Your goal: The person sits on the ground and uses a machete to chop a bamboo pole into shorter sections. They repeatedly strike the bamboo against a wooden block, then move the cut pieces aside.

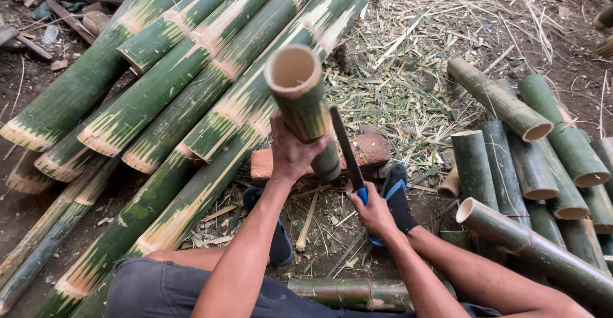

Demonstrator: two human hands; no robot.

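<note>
Dark shorts (166, 289) and two bare forearms fill the bottom edge, with a short bamboo offcut (348, 294) lying on the ground just beyond the lap. At far left, a stack of long green bamboo poles (159, 82) slants across the dirt, their nodes pale and stripped; none of these looks cut to length yet. Moving rightward, the left hand (290, 155) wraps its fingers fully around an upright bamboo section (305, 104), whose hollow top faces the camera and whose foot stands on a reddish wooden chopping block (367, 152). Just beside it, the right hand (373, 212) is closed tight on the blue handle of a dark-bladed machete (347, 152), the blade lying flat against the section's right side. Whether the edge has bitten into the wall cannot be told; the section looks whole. Black sandals (399, 193) rest by the block. Further right, a pile of short cut bamboo tubes (536, 158) suggests a good share of the cutting is done, with the long poles left.
</note>
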